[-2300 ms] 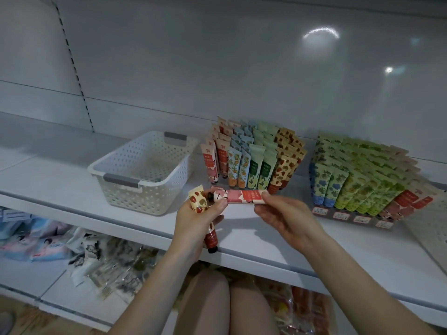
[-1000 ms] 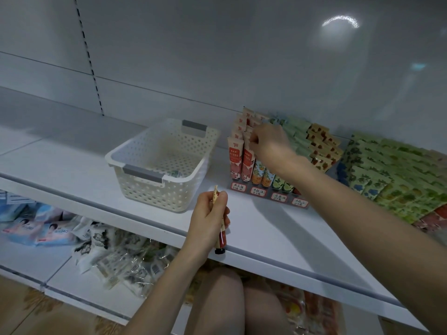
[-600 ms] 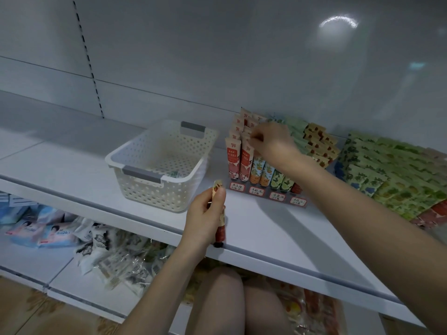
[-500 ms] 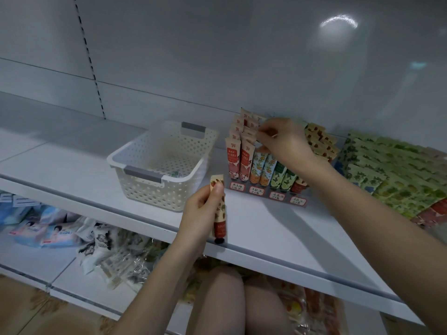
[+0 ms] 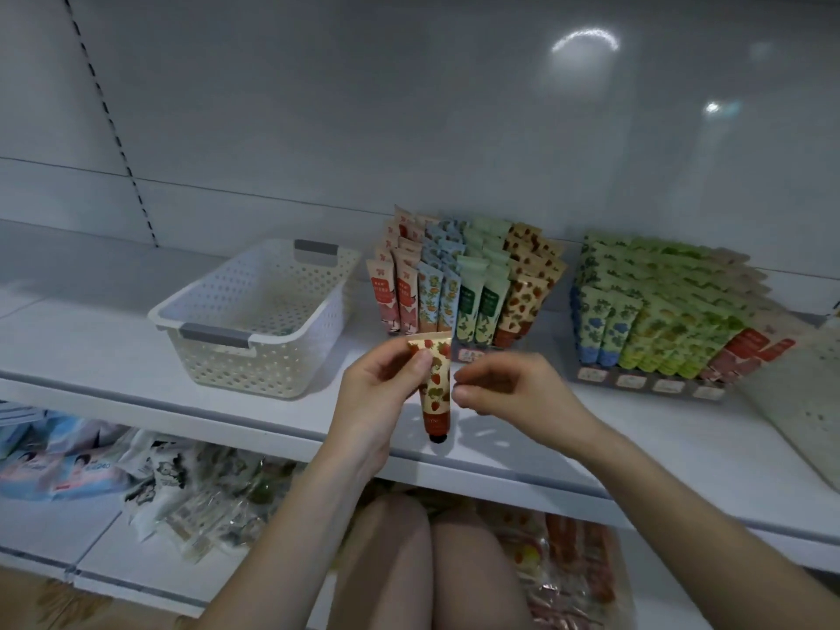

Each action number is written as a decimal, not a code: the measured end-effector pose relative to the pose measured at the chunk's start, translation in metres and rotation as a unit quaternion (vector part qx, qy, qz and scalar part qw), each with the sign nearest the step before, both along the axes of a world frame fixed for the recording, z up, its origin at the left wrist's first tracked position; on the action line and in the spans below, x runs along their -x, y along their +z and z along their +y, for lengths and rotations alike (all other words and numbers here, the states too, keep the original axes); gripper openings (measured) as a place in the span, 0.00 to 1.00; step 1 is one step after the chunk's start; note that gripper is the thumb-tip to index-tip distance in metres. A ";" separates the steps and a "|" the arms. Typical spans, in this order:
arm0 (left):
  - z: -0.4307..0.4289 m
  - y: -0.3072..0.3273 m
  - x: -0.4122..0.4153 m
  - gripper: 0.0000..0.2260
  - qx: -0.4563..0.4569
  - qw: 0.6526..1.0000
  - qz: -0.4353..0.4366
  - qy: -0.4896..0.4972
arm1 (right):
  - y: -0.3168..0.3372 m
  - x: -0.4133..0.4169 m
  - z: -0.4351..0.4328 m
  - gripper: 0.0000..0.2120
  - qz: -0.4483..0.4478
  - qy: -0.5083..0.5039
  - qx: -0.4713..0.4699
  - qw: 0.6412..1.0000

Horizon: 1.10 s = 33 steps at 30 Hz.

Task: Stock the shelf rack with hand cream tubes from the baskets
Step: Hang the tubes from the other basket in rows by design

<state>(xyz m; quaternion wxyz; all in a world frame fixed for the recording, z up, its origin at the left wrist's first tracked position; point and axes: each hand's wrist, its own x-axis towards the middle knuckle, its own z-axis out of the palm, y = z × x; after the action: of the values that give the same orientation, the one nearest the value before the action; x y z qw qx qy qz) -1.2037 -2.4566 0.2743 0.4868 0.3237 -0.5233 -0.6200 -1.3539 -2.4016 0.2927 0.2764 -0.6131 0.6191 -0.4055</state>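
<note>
Pinching a soft strawberry-print tube (image 5: 437, 388) near its flat crimped top, the left grip (image 5: 386, 384) holds it upright, dark round cap down, over the front of the smooth white shelf (image 5: 113, 356). The right grip (image 5: 504, 388), fingers curled, sits just beside the tube; blur hides whether it touches. Behind stand a perforated plastic basket (image 5: 213, 331) and the tiered rack (image 5: 468, 284) of glossy tubes, its front labels partly hidden by the hands.
</note>
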 end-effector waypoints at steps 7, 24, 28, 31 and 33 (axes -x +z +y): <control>0.012 -0.001 0.032 0.07 0.065 0.997 -0.028 -0.033 | -0.017 0.021 0.020 0.09 -0.008 -0.038 0.032 0.999; -0.034 -0.080 0.047 0.19 0.402 0.738 -0.542 -0.005 | -0.008 0.096 -0.027 0.15 0.080 -0.308 0.106 0.942; -0.038 -0.084 0.048 0.18 0.416 0.728 -0.545 0.004 | -0.017 0.096 -0.044 0.02 0.066 -0.297 0.092 0.948; -0.039 -0.087 0.049 0.17 0.422 0.720 -0.550 0.007 | -0.022 0.099 -0.050 0.03 0.060 -0.284 0.093 0.952; -0.039 -0.088 0.049 0.17 0.428 0.720 -0.547 0.015 | -0.023 0.099 -0.052 0.03 0.057 -0.268 0.091 0.957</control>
<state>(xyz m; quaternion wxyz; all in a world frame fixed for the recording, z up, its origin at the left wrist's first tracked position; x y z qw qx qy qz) -1.2523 -2.4954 0.1864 0.2119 0.3713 -0.9032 -0.0383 -1.4533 -2.4539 0.2696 0.0647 -0.4691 0.7359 -0.4839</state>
